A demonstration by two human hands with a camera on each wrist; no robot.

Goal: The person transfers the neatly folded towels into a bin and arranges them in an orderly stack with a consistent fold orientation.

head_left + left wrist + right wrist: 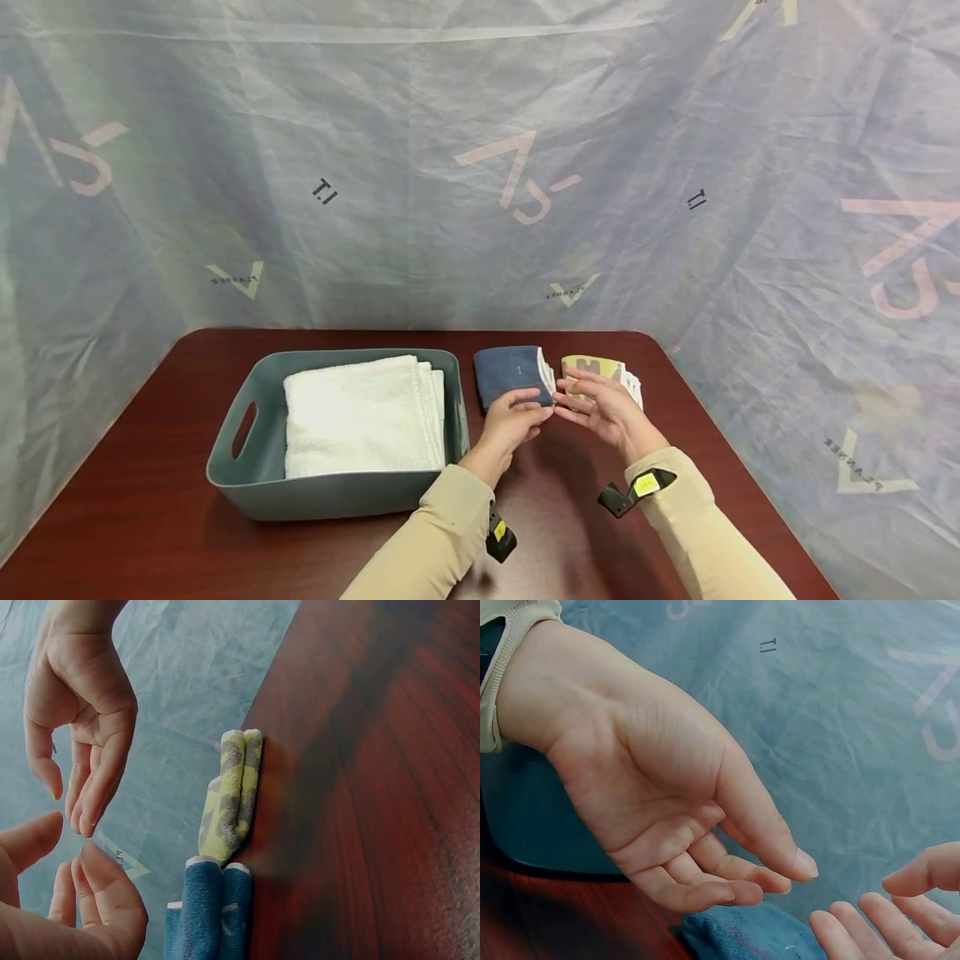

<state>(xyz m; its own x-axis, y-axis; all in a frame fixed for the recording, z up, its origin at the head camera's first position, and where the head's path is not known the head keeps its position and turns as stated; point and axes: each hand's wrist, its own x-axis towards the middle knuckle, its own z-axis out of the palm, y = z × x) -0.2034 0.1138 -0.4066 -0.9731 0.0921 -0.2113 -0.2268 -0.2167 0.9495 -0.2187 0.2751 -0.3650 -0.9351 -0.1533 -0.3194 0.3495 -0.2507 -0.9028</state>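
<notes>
My left hand (513, 425) hovers in front of a folded blue towel (506, 375), its fingers relaxed and holding nothing. To its right, my right hand (603, 408) spreads its fingers before a folded yellow-and-grey towel (592, 363), also holding nothing. The fingertips of both hands point at each other and come close, overlapping the towels in the head view. In the left wrist view the blue towel (202, 907) and the yellow-and-grey towel (232, 795) show as thick folded rolls beside the hands. A corner of the blue towel (750, 934) appears under the hands in the right wrist view.
A grey-green plastic bin (337, 497) with handle cutouts stands left of the hands, holding folded white towels (356, 417). Everything lies on a dark red wooden table (150, 467). A grey printed fabric sheet (420, 208) hangs behind and along the sides.
</notes>
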